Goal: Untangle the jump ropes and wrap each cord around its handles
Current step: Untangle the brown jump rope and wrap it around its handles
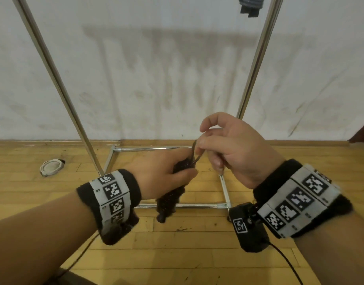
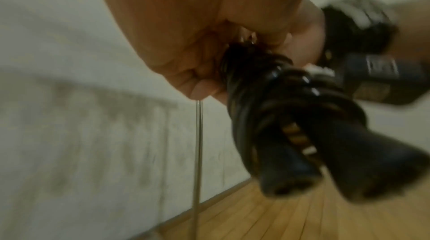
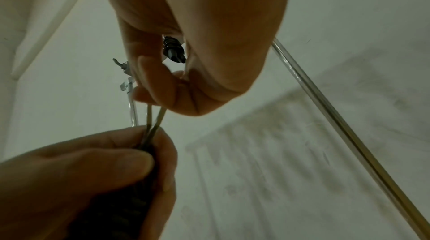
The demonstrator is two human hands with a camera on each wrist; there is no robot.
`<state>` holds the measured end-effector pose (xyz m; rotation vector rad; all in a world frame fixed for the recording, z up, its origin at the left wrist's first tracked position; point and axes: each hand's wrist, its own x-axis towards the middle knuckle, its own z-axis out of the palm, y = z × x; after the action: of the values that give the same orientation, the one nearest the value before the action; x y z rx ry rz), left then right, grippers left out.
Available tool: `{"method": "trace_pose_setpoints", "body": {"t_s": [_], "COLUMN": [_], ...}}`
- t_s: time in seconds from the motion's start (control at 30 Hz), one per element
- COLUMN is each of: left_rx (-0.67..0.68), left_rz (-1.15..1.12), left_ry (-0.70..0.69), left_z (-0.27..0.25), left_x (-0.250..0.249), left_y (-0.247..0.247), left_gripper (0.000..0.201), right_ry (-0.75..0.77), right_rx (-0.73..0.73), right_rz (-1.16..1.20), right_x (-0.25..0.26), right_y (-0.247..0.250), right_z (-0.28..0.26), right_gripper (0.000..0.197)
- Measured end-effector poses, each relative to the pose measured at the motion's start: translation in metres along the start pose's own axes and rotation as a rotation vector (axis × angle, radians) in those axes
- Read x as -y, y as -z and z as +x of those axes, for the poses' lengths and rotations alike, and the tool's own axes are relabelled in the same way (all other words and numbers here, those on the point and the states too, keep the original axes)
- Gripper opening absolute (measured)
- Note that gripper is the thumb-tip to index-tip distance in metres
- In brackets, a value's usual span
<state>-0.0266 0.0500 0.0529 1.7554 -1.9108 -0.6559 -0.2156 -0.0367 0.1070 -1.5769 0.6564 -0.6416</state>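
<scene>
My left hand (image 1: 168, 175) grips a black jump-rope bundle (image 1: 169, 199): two black handles (image 2: 325, 161) side by side with dark cord (image 2: 274, 85) wound round them, the handle ends pointing down. A short loop of that cord (image 1: 194, 153) rises from the top of the bundle. My right hand (image 1: 224, 149) pinches this loop between thumb and fingers, just above the left hand. In the right wrist view two strands of the cord (image 3: 154, 119) run from the right fingers down into the left fist (image 3: 97, 176). Another wrapped black rope (image 1: 251, 4) hangs high up on the rack.
A chrome rack stands in front of me, with slanted poles (image 1: 59, 83), (image 1: 257, 58) and a base frame (image 1: 183, 206) on the wooden floor (image 1: 177, 254). A white round object (image 1: 51, 166) lies on the floor at the left. A stained white wall (image 1: 156, 79) is behind.
</scene>
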Motion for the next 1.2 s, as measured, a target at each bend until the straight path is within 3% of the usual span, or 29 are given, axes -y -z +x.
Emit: {"method": "trace_pose_setpoints", "body": {"t_s": [0.13,0.23,0.33,0.47,0.57,0.67,0.8,1.03,1.2], "left_rx": [-0.083,-0.180,-0.167,-0.127,-0.218,-0.297,-0.290,-0.336,-0.410], "left_rz": [-0.550,-0.683,-0.635,-0.539,-0.535,-0.254,-0.021,-0.137,-0.208], "left_ry": [0.020,0.096,0.169,0.153,0.104,0.087,0.086,0.013,-0.021], "left_z": [0.007,0.010,0.012,0.002,-0.009,-0.017,-0.025,-0.041,-0.047], "left_x": [-0.017,-0.025,-0.027,-0.034,-0.045,-0.056,-0.073,-0.099,-0.096], "left_y": [0.001,0.008,0.017,0.044,0.073,0.109,0.163,0.247,0.280], "left_gripper": [0.025,0.029,0.040,0.046,0.037,0.033,0.015,0.011,0.015], "right_ry": [0.022,-0.020,0.004,0.050,0.096,0.125,0.181,0.311,0.447], "right_rx": [-0.092,-0.090,-0.059,-0.111,-0.133,-0.099,-0.069,-0.073,-0.045], "right_rz": [0.048,0.032,-0.134,-0.198,-0.159,-0.218,-0.375,-0.407,-0.590], "right_x": [0.004,0.003,0.003,0.014,0.040,0.074,0.120,0.200,0.234], "right_y": [0.006,0.004,-0.005,-0.018,-0.029,-0.037,-0.050,-0.070,-0.085], "right_z": [0.007,0.009,0.007,0.007,0.011,0.019,0.027,0.043,0.057], "right_gripper": [0.026,0.022,0.014,0.016,0.017,0.014,0.014,0.015,0.021]}}
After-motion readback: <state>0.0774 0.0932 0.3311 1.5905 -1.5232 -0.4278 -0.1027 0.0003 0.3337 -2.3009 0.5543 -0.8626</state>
